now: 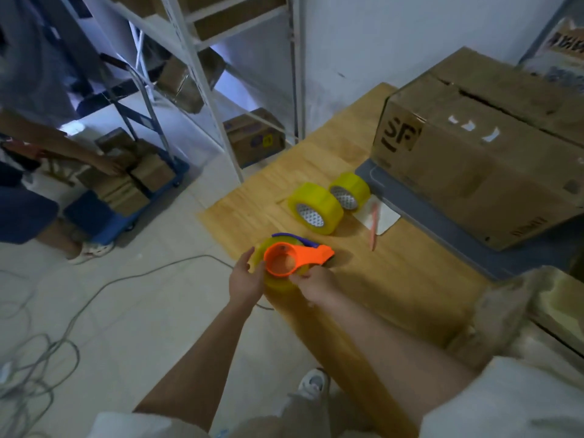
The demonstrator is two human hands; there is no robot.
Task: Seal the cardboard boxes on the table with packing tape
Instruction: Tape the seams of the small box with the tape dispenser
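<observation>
Here, item by item, is what you have before you. Tape dispenser (297, 259) — orange frame, purple strip along its far side, roll loaded — at the near-left corner of the wooden surface (395, 279), cutter end pointing right toward the work. Your left hand (246, 279) cups the roll's left side, fingers curved against it, likely to steady it. Your right hand (317, 281) pinches the near edge of the orange ring, a grip that suits lifting the tool. Two spare yellow rolls, the larger (316, 207) and the smaller (350, 190), lie just beyond, side by side, within reach for a change of tape. A pink pen (374, 227) rests partly on white paper (384, 219) to their right. Cardboard box (474, 159) — far right, on a grey tray (442, 229), top seam apparently gapped and untaped; judged next to seal.
</observation>
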